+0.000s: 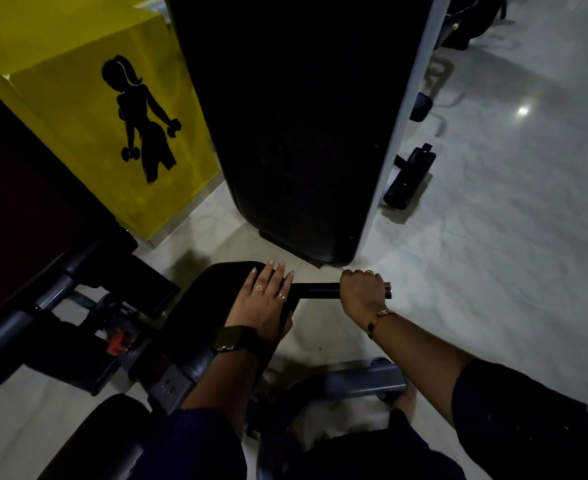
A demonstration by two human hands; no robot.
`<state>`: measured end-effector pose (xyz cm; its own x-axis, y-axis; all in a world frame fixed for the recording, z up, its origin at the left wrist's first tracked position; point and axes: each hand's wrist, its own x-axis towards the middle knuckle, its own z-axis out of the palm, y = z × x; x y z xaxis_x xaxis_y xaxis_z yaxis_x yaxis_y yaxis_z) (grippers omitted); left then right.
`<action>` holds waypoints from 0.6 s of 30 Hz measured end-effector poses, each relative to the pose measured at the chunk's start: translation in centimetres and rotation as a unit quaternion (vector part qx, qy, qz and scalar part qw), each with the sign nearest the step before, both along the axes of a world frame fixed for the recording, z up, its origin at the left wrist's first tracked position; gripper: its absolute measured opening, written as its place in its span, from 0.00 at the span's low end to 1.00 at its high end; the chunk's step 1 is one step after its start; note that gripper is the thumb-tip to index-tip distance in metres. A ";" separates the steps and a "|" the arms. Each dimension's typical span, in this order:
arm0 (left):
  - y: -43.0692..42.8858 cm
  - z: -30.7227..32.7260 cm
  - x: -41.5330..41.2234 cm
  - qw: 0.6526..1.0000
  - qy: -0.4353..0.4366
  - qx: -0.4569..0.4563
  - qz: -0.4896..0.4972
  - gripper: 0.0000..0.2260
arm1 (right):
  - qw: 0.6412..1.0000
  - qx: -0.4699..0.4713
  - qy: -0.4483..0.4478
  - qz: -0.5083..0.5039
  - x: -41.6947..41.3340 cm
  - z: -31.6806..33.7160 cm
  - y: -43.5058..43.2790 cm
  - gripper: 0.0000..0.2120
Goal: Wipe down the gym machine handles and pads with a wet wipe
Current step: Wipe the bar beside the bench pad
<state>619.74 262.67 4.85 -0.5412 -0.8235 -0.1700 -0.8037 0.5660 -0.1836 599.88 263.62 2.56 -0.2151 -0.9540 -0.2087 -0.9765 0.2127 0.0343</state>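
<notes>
On the black pad (216, 292), the left hand (264, 306) lies flat, fingers straight; the right hand (361, 292) has its fingers curled round the handle (316, 290).

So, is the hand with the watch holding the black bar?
No, the left hand rests flat on the black pad; the right hand grips the bar.

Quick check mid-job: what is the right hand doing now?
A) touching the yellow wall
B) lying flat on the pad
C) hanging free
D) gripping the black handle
D: the right hand is curled round the handle, while the left hand lies flat on the pad.
</notes>
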 end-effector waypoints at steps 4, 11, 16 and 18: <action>-0.1 -0.1 0.1 1.000 0.003 0.005 -0.007 0.33 | 0.999 0.013 -0.012 -0.027 1.8 0.0 -1.3 0.11; -0.1 -0.2 0.2 1.000 -0.007 -0.002 -0.007 0.33 | 0.993 0.077 -0.090 -0.014 3.8 0.6 -3.7 0.14; -0.1 -0.2 0.1 1.000 -0.015 0.000 -0.005 0.34 | 0.988 0.014 -0.086 0.124 5.7 0.0 -2.9 0.12; -0.1 -0.2 0.1 1.000 -0.015 0.004 -0.006 0.34 | 0.976 -0.022 -0.060 0.208 5.7 -1.1 -1.8 0.12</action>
